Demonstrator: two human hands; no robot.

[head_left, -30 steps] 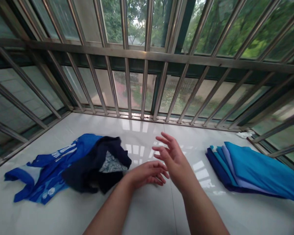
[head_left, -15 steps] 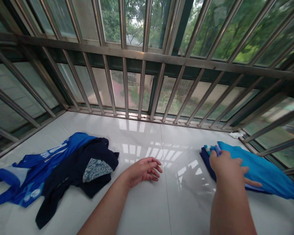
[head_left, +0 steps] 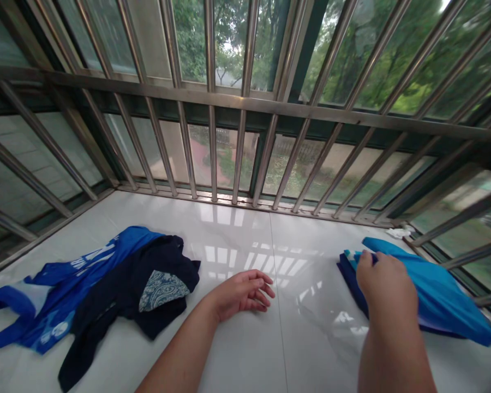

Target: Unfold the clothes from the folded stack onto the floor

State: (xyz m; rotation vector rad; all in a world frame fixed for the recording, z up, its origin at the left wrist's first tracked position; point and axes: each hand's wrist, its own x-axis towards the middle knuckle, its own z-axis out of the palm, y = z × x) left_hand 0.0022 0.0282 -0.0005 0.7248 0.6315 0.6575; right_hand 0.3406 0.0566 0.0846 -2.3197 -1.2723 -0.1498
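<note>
Head view shows a stack of folded blue clothes (head_left: 442, 295) at the right of the white tiled surface (head_left: 245, 355), partly under the right hand (head_left: 387, 284), whose fingers are bent closed on the cloth at its left end, dark fabric showing beside the thumb and the fingertips hidden. The right forearm reaches up from the lower edge, back of the hand toward the camera. Well apart from that stack, the left hand (head_left: 243, 295) hangs relaxed near the middle, fingers loosely curled and slightly spread, beside a navy garment (head_left: 123, 278) overlapping a blue garment (head_left: 135, 237).
</note>
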